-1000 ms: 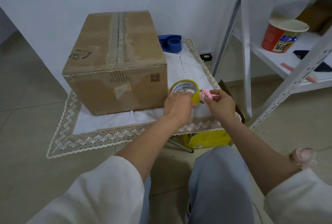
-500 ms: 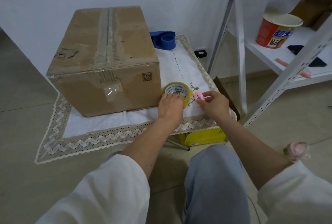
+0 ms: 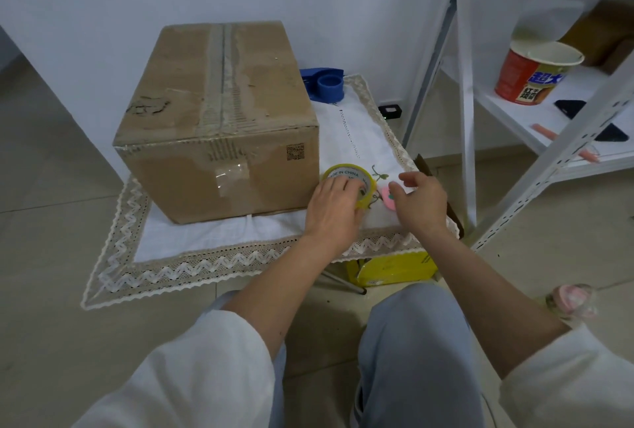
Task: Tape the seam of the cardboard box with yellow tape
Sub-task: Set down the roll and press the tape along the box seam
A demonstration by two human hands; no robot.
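While the left hand (image 3: pixel 334 203) covers the yellow tape (image 3: pixel 348 175), the right hand (image 3: pixel 420 203) hovers alongside.

The box (image 3: pixel 219 119) is matt brown cardboard, its top scuffed and torn rough along the seam, with a glossy clear tape patch (image 3: pixel 231 175) on the front. The tape roll (image 3: pixel 350 176) looks smooth and shiny; the cloth (image 3: pixel 356 139) is white woven fabric edged in lace.

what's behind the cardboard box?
A blue tape dispenser sticks out behind the cardboard box at its right rear corner, on the white cloth. The box hides its left part and anything else behind.
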